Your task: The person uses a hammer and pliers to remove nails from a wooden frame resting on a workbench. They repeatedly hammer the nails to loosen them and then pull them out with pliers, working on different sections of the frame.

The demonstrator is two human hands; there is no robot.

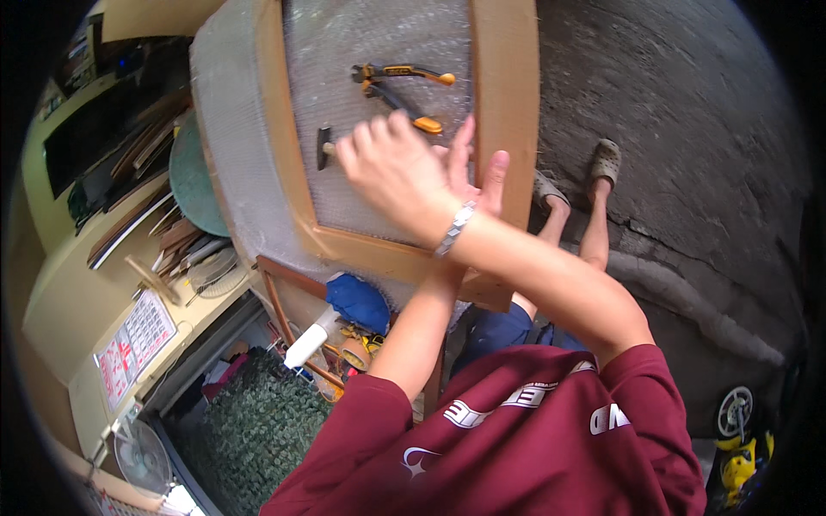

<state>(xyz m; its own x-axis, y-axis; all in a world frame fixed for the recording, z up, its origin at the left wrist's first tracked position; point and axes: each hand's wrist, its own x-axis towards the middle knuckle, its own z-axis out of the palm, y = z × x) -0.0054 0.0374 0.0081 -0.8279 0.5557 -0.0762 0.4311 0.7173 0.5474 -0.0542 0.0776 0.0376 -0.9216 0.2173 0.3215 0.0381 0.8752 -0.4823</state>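
My right hand (391,163) reaches across my left arm, fingers loosely spread and bent, over the bubble wrap (335,193) inside a wooden frame (504,86). Beside its fingertips lies a hammer (323,148), handle mostly hidden by the hand. My left hand (483,176) is under the crossed right arm, thumb and fingers stretched upward along the inner edge of the frame's right bar, partly hidden. Black-and-orange pliers (391,95) lie above both hands on the bubble wrap.
Below the frame are a blue cloth (357,301), a white bottle (305,344) and tools. Wood strips (181,236), a green round object (194,172) and fans (142,451) are at left. My sandaled feet (605,163) stand on concrete; a yellow tool (737,469) is at lower right.
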